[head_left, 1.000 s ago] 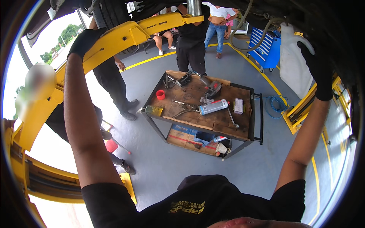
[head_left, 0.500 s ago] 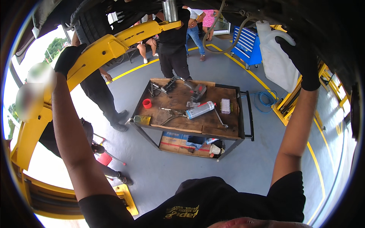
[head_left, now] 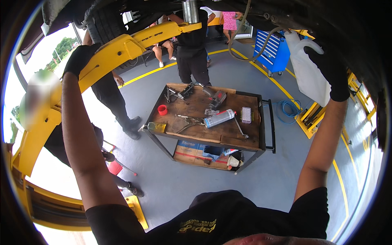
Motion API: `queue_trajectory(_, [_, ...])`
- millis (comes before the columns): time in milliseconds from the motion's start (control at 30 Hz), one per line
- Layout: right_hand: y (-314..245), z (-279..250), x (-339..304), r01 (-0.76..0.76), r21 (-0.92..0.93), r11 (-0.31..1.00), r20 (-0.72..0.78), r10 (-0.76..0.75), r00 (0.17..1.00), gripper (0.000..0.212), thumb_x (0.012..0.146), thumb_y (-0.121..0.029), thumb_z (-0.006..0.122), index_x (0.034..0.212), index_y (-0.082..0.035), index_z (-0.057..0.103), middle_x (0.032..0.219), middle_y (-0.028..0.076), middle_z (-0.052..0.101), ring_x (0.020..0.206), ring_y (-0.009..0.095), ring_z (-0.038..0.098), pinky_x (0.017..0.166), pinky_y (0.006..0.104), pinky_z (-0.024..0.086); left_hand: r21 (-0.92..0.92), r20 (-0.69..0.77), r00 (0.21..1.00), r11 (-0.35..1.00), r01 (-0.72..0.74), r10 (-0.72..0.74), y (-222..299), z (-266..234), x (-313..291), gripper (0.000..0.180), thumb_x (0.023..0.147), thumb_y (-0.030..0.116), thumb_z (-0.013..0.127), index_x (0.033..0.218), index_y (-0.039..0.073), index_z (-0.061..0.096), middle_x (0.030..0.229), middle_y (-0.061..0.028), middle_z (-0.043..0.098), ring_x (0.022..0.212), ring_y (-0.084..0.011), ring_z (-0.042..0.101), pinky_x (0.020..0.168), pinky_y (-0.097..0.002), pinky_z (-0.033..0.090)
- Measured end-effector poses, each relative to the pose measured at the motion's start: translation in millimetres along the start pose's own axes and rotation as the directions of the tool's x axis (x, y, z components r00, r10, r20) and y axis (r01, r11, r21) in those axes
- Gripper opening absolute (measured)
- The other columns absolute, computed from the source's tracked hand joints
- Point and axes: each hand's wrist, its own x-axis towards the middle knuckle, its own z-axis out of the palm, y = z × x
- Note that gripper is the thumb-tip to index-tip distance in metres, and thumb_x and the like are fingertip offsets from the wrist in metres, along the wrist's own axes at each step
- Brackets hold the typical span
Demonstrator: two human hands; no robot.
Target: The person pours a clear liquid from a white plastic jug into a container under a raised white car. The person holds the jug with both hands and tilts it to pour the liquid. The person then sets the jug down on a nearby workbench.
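Note:
My left hand (head_left: 80,59), in a black glove, is raised and closed over the edge of a yellow lift arm (head_left: 108,55). On the other side my right hand (head_left: 328,69), also in a black glove, grips a translucent white plastic jug (head_left: 308,71) by its looped handle. The jug hangs tilted below the vehicle's dark underside (head_left: 310,16). A thin hose (head_left: 232,45) loops down from above, and its end comes up to the jug's mouth; whether it sits inside I cannot tell.
A wheeled cart (head_left: 183,141) stands ahead, carrying a spray can (head_left: 219,118), locking pliers (head_left: 190,121), a cordless power tool (head_left: 216,98) and a red ring (head_left: 162,110). Behind are a blue tool cabinet (head_left: 275,57), a coiled blue hose (head_left: 288,109) and several people. A metal lift post pad (head_left: 190,11) meets the vehicle.
The view has shifted slightly, so most things sit further right. The jug has moved a little right and down with my right hand. A person in jeans is now mostly hidden behind another.

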Motion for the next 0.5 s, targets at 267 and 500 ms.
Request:
queue_trajectory(267, [10, -3, 5, 0.103, -0.180, 0.978, -0.054, -0.114, 0.992, 0.050, 0.095, -0.046, 0.072, 0.130, -0.010, 0.066, 0.120, 0.010, 0.073, 0.111, 0.027, 0.070, 0.096, 0.0369, 0.055, -0.167, 0.024, 0.990, 0.976, 0.140, -0.137, 21, -13, -9, 0.036, 0.097, 0.021, 0.064, 0.131, 0.024, 0.071, 0.099, -0.0095, 0.077, 0.083, -0.0203, 0.075, 0.078, -0.0309, 0.057])
queue_trajectory(500, [4, -4, 5, 0.100, -0.096, 0.990, -0.008, -0.101, 0.995, 0.049, 0.095, -0.044, 0.073, 0.127, -0.008, 0.068, 0.118, 0.013, 0.073, 0.108, 0.030, 0.071, 0.096, 0.0388, 0.055, -0.196, 0.038, 0.994, 0.975, 0.106, -0.100, 26, -17, -16, 0.033, 0.099, 0.030, 0.059, 0.129, 0.023, 0.072, 0.104, -0.0098, 0.077, 0.089, -0.0208, 0.074, 0.082, -0.0320, 0.055])
